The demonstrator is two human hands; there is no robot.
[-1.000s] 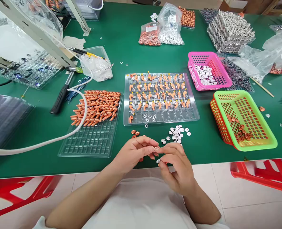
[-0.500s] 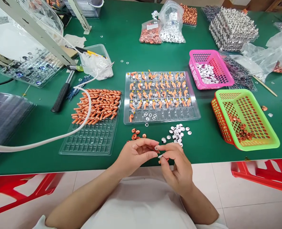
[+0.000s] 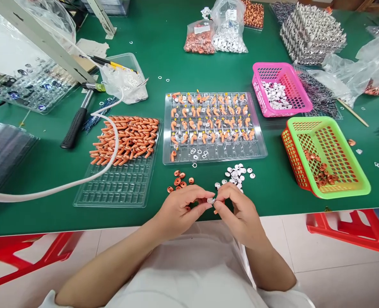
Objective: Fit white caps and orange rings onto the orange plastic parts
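Note:
My left hand (image 3: 183, 209) is closed in a pinch at the table's near edge, with a small pale round piece (image 3: 210, 200) at its fingertips. My right hand (image 3: 239, 214) meets it from the other side, its thumb and forefinger pinched at the same piece. A bit of orange shows under the right fingers, too small to name. Just beyond the hands lie copper-coloured caps (image 3: 177, 181) on the left and white discs (image 3: 236, 172) on the right. Farther back, a clear tray (image 3: 215, 159) holds rows of curved orange parts and several loose white rings.
Left are a tray of stacked orange parts (image 3: 128, 139), a hammer (image 3: 75, 126) and a white cable (image 3: 64, 188). A pink basket (image 3: 282, 113) and a green basket (image 3: 346, 193) stand at right. Filled plastic bags (image 3: 199, 40) lie at the back. Red stools (image 3: 349, 235) show below the table.
My right hand has come closer to the left, and the fingertips now meet at the pale piece. A white disc seen at the right fingers is no longer distinct. The view has shifted slightly.

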